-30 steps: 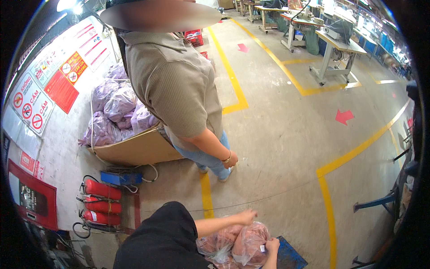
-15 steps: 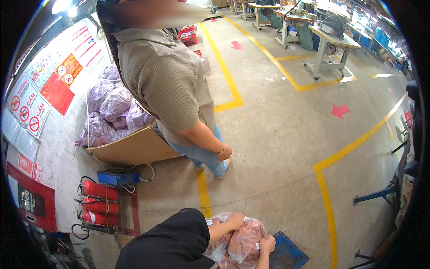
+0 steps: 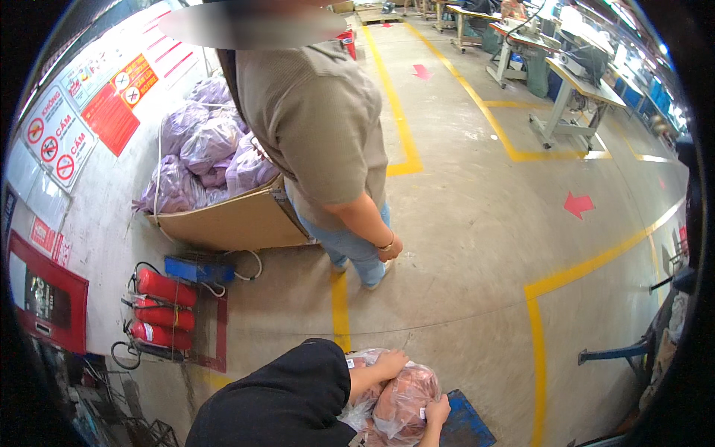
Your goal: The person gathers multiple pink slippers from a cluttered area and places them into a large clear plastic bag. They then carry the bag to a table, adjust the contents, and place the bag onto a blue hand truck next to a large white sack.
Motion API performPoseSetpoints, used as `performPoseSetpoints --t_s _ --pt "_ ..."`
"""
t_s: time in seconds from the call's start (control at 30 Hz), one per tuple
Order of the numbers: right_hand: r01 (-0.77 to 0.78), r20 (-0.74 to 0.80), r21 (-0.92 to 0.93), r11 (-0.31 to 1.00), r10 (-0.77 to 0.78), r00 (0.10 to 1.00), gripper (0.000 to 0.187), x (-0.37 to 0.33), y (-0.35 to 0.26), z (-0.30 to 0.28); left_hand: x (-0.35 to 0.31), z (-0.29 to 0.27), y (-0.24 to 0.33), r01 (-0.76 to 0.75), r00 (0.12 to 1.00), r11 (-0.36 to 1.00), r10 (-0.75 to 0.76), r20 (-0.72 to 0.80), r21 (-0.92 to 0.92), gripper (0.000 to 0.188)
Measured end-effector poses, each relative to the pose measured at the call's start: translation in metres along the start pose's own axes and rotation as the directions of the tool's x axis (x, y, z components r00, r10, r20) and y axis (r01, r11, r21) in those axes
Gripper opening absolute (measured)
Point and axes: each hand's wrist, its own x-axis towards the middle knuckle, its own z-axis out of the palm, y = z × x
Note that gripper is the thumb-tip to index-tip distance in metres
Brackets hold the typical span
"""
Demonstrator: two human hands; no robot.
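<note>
Clear plastic bags filled with brownish-pink, cloth-like contents lie low in front of me. My left hand [image 3: 390, 364] reaches over the top of the nearer-right plastic bag [image 3: 406, 401], fingers curled on its far edge. On the same bag's right side, beside a small white label, my right hand [image 3: 437, 410] grips the plastic. A second bag [image 3: 361, 360] shows partly behind my left forearm. Just right of the bags is a flat blue platform [image 3: 469, 422], worn on top. My black sleeve covers the lower left part of the bags.
Ahead stands a person [image 3: 320, 134] in a beige shirt, beside a large cardboard box [image 3: 231, 227] of purple bagged goods. Three red fire extinguishers [image 3: 165, 314] and a blue box [image 3: 197, 270] are at the left wall. Sewing tables [image 3: 581, 78] stand far right; a blue metal leg [image 3: 614, 353] juts in.
My view has turned a little left, so the surroundings sit further right. Both hands stay on the bag, which has hardly shifted.
</note>
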Motion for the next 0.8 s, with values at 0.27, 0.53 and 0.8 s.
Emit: performPoseSetpoints --t_s 0.27,0.53,0.8 --pt "0.077 -0.019 -0.012 0.997 -0.077 0.997 0.018 -0.009 -0.008 0.001 0.022 0.008 -0.022 0.185 0.98 0.919 -0.147 0.134 -0.347 0.033" --pt "0.131 -0.031 0.024 0.991 -0.13 0.991 0.02 -0.008 -0.004 0.006 0.011 0.011 -0.042 0.069 0.998 0.881 -0.055 0.043 -0.467 0.036" --pt "-0.123 -0.025 0.165 0.979 0.129 0.991 0.037 0.001 0.018 0.006 -0.091 0.008 -0.139 0.764 0.609 0.0 -0.332 0.721 -0.645 0.044"
